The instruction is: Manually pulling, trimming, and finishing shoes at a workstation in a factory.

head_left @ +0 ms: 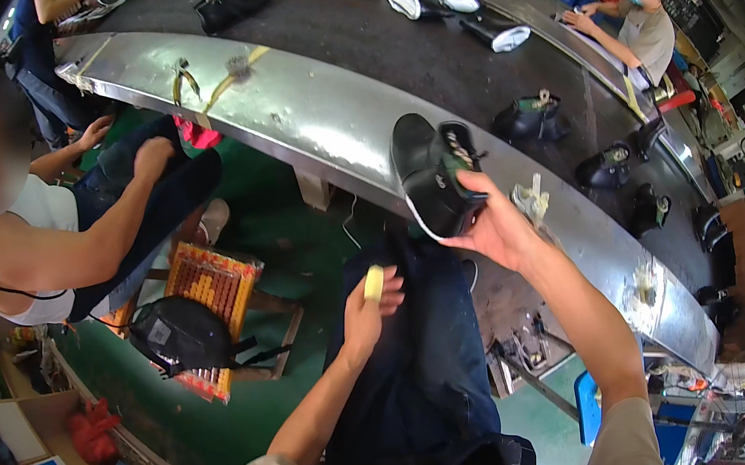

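The right hand [495, 230] is gripping a black shoe [434, 177] aloft at the steel conveyor edge [321, 126] while the left hand [368, 308] is pinching a yellow block [374, 283] over the lap, not touching it; further shoes [527, 118] are waiting on the belt

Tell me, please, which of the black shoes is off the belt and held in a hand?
The black shoe gripped by the right hand; the others lie on the belt.

Two hands [374, 312], one held black shoe [434, 177], one yellow block [374, 283].
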A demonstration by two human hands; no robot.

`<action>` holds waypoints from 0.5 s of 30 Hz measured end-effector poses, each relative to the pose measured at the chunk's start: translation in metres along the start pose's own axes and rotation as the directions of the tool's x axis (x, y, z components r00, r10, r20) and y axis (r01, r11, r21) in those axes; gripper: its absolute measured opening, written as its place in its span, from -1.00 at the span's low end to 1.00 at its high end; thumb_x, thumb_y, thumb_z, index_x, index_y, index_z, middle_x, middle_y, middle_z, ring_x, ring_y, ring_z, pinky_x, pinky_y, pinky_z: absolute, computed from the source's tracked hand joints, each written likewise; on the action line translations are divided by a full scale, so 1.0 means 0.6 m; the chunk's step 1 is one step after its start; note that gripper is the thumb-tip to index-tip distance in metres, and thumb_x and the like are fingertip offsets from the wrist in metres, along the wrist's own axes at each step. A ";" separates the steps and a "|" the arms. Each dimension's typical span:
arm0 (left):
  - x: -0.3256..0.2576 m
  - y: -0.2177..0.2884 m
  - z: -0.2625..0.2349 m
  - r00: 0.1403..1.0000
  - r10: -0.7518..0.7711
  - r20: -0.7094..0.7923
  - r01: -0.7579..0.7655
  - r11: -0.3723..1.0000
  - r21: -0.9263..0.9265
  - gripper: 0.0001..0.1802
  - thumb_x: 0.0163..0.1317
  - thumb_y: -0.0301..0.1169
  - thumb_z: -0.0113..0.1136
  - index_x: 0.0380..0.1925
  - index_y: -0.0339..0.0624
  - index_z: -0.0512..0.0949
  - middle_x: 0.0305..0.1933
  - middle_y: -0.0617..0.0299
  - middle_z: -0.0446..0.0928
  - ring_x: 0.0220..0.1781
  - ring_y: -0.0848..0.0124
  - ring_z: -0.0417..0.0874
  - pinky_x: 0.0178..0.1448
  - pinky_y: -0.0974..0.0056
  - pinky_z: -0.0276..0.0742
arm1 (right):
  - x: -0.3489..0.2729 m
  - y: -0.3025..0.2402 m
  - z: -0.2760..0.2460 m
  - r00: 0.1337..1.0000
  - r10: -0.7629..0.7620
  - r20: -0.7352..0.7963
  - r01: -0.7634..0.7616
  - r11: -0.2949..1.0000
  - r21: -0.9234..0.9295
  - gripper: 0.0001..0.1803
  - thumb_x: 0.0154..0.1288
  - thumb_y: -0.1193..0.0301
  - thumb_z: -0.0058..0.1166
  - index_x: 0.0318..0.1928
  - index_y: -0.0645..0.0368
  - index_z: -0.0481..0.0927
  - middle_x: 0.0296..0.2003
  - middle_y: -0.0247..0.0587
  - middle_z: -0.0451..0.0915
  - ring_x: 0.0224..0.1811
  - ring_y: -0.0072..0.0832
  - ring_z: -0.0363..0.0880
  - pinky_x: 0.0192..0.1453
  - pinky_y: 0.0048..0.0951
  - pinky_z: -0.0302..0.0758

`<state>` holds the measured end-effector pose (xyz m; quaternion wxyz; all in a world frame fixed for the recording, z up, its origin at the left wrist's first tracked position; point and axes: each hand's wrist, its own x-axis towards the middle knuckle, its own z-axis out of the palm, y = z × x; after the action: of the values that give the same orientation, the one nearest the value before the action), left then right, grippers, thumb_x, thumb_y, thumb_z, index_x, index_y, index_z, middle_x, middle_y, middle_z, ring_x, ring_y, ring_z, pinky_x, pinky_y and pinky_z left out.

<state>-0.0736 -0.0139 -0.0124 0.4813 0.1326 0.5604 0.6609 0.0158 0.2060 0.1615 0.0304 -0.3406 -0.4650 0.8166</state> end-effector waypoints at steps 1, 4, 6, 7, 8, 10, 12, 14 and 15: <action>0.010 0.022 0.018 0.999 0.004 0.045 -0.004 1.000 -0.014 -0.39 0.64 0.05 -0.21 0.33 -0.15 0.53 0.17 0.16 0.68 -0.05 0.42 0.73 0.08 0.26 0.62 | -0.021 0.018 0.002 1.000 0.014 -0.011 -0.014 1.000 0.011 0.16 0.29 -0.18 0.25 0.64 0.07 -0.10 0.49 -0.03 0.26 0.53 -0.12 0.31 0.47 0.11 0.35; 0.024 0.091 0.067 0.991 0.021 0.135 0.009 0.977 -0.215 -0.13 0.54 0.33 -0.29 0.45 -0.17 0.39 0.28 0.10 0.61 0.24 0.30 0.64 0.30 0.09 0.55 | -0.092 0.068 0.028 0.999 0.045 0.010 -0.045 0.999 0.005 0.13 0.35 -0.19 0.22 0.64 -0.01 -0.14 0.55 -0.13 0.16 0.59 -0.14 0.20 0.52 0.14 0.29; 0.047 0.101 0.091 0.968 -0.058 0.244 0.149 0.914 -0.377 -0.15 0.54 0.30 -0.26 0.39 -0.23 0.43 0.26 0.06 0.62 0.27 0.20 0.64 0.35 0.01 0.57 | -0.129 0.093 0.051 1.000 0.018 0.016 -0.016 0.997 -0.076 0.28 0.28 -0.33 0.23 0.66 -0.06 -0.30 0.59 -0.07 0.06 0.63 -0.11 0.10 0.56 0.14 0.22; 0.044 0.106 0.100 0.957 -0.126 0.260 0.234 0.866 -0.442 -0.18 0.54 0.30 -0.23 0.37 -0.20 0.44 0.25 0.04 0.62 0.23 0.19 0.67 0.32 0.02 0.60 | -0.146 0.119 0.046 1.000 0.031 0.000 -0.031 0.984 -0.177 0.41 0.21 -0.43 0.20 0.66 0.01 -0.42 0.61 0.00 -0.02 0.67 -0.07 -0.02 0.61 0.08 0.15; 0.037 0.113 0.105 0.943 -0.188 0.273 0.307 0.807 -0.504 -0.20 0.53 0.29 -0.20 0.36 -0.18 0.45 0.23 0.02 0.62 0.20 0.18 0.69 0.30 0.02 0.64 | -0.158 0.140 0.043 0.999 -0.018 0.026 0.025 0.950 -0.311 0.53 0.15 -0.47 0.21 0.63 0.08 -0.57 0.61 0.10 -0.04 0.66 0.01 -0.02 0.62 0.00 0.15; 0.042 0.040 0.045 0.744 -0.007 0.668 0.558 0.558 -0.614 -0.23 0.49 0.31 -0.09 0.35 -0.06 0.49 0.24 0.07 0.63 0.15 0.19 0.71 0.30 0.05 0.66 | -0.177 0.166 0.037 0.993 -0.085 0.076 0.110 0.892 -0.438 0.31 0.32 -0.32 0.19 0.65 0.22 -0.28 0.49 0.08 0.28 0.54 -0.07 0.29 0.54 -0.13 0.31; -0.010 0.054 0.080 0.835 -0.189 0.516 0.530 0.525 -0.666 -0.18 0.48 0.37 -0.16 0.23 -0.15 0.56 0.02 0.07 0.70 -0.05 0.22 0.78 0.02 0.12 0.78 | -0.176 0.176 -0.025 0.996 -0.081 -0.039 0.054 0.887 -0.459 0.09 0.42 -0.19 0.16 0.62 0.21 -0.07 0.37 0.02 0.44 0.41 -0.13 0.44 0.45 -0.17 0.40; -0.033 0.032 0.075 0.843 -0.286 0.455 0.536 0.508 -0.674 -0.13 0.49 0.39 -0.27 0.29 -0.15 0.53 0.07 0.06 0.69 -0.04 0.20 0.79 0.00 0.08 0.80 | -0.169 0.171 -0.055 0.912 -0.309 -0.270 0.117 0.827 -0.550 -0.49 0.61 0.19 0.05 0.41 0.17 0.43 0.05 -0.17 0.73 0.07 -0.36 0.71 0.18 -0.28 0.59; -0.043 0.023 0.067 0.862 -0.317 0.394 0.506 0.574 -0.644 -0.11 0.50 0.40 -0.33 0.32 -0.16 0.51 0.10 0.03 0.69 -0.03 0.19 0.79 0.01 0.08 0.80 | -0.163 0.158 -0.075 0.791 -0.575 -0.207 0.200 0.564 -0.801 -0.51 0.57 0.24 0.10 0.39 0.13 0.46 0.06 -0.12 0.72 0.05 -0.32 0.72 0.12 -0.30 0.61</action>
<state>-0.0388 -0.0082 0.0222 0.6969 -0.1276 0.2041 0.6755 0.1423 0.1501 0.1241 0.1792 -0.3854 -0.8006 0.4224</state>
